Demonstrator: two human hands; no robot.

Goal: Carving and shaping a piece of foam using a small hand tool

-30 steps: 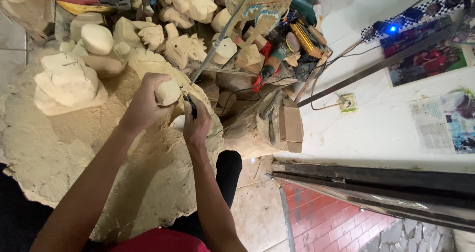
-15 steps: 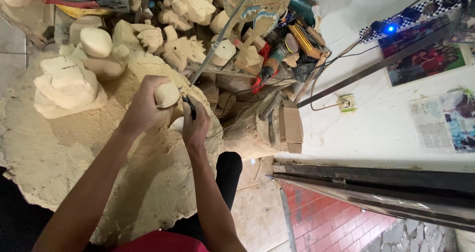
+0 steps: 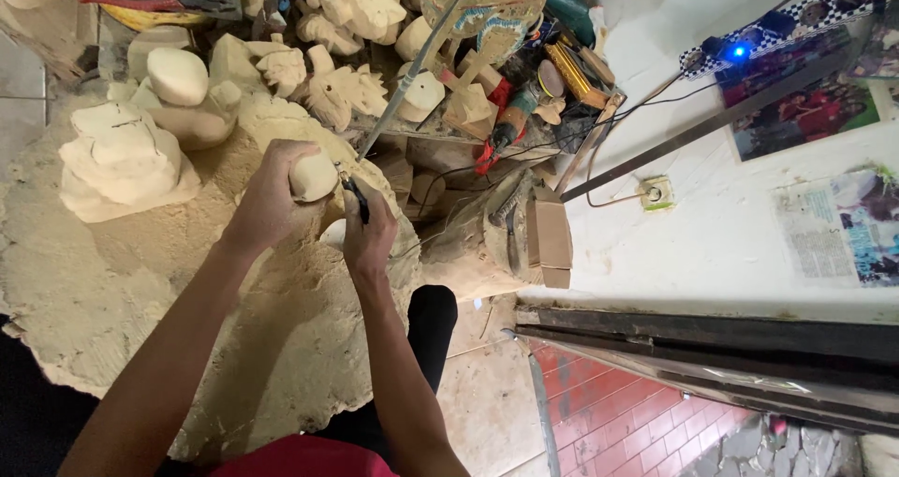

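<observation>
The left hand (image 3: 272,201) is closed around a small pale wood block (image 3: 314,177), gripping it from the side with the fingers wrapped over its top; the block sits in the air just above a broad heap of sawdust (image 3: 103,290) that covers the floor in front of the person. The right hand (image 3: 368,236) is closed narrowly around a thin dark carving tool (image 3: 354,194), held pen-fashion, with its tip touching or just beside the lower right edge of the block. Main risk: the tool tip works close to the left fingers, so a slip off the rounded surface could drive it into the holding hand. The block is unsupported from below, so a hard push could twist it in the grip or knock it into the sawdust, where a small piece would be hard to find. Too much pressure could also chip the soft wood. Both forearms extend forward from the body, the left arm nearly straight and angled inward, the right arm bent more at the wrist, hands meeting at the middle. Rough carved pieces (image 3: 122,159) lie to the left, and assorted tools (image 3: 524,112) are piled well apart behind.
</observation>
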